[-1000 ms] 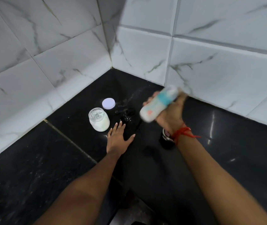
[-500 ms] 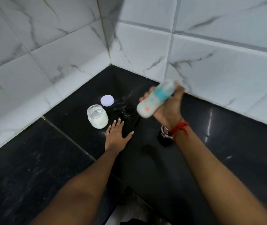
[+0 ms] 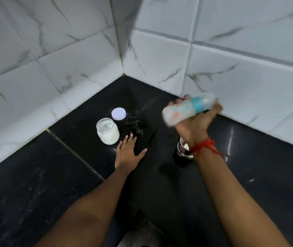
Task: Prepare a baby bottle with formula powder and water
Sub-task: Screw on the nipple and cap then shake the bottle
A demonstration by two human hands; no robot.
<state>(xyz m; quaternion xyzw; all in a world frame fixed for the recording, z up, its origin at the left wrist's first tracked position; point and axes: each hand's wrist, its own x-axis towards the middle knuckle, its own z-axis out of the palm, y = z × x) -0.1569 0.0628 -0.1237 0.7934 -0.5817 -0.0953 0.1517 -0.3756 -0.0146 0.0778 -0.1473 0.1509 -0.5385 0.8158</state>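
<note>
My right hand [image 3: 194, 124] grips a baby bottle [image 3: 186, 108] with a blue collar and a clear cap, tilted almost on its side above the counter and blurred by motion. White liquid fills its body. My left hand [image 3: 128, 154] rests flat on the black counter [image 3: 53, 175], fingers spread, just right of an open glass jar [image 3: 108, 131] of white formula powder. The jar's white lid [image 3: 118, 113] lies flat behind it.
A small steel cup [image 3: 183, 148] stands on the counter under my right wrist, partly hidden by it. Water drops and spilled powder [image 3: 136, 125] dot the counter beyond my left fingers. White marble-pattern tiled walls [image 3: 249, 77] close the corner behind.
The bottle in my right hand has swung up and down and now lies flatter and further right. My left hand stays flat on the counter.
</note>
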